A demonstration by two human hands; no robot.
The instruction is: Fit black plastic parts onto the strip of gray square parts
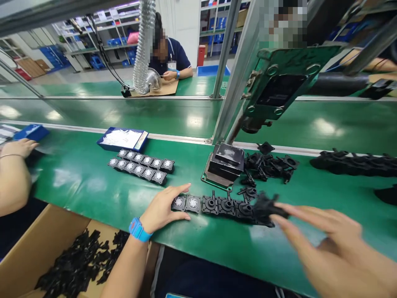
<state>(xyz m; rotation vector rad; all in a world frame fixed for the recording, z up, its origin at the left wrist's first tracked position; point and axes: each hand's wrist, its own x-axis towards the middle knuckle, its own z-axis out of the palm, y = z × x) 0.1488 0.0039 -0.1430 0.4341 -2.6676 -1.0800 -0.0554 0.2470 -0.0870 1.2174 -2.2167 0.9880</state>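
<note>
My left hand (164, 209), a blue band at its wrist, lies at the left end of a row, its thumb and forefinger stretched apart on either side of two black square units with white swirl faces (193, 203). To their right in the row stand several black plastic housings with spouts (227, 205). My right hand (322, 236) pinches another black plastic housing (265, 208) at the row's right end; motion blurs it. Behind the row, a loose pile of black plastic parts (263, 163) lies beside a black metal block (228, 159) on a base plate.
Two rows of swirl-faced units (139, 165) lie back left, near a blue tray (122, 138). A press head (279, 82) hangs above the block, beside a metal post (232, 78). More black parts (356, 162) lie right. A carton (56, 231) stands below left. A co-worker's arm (14, 174) is at left.
</note>
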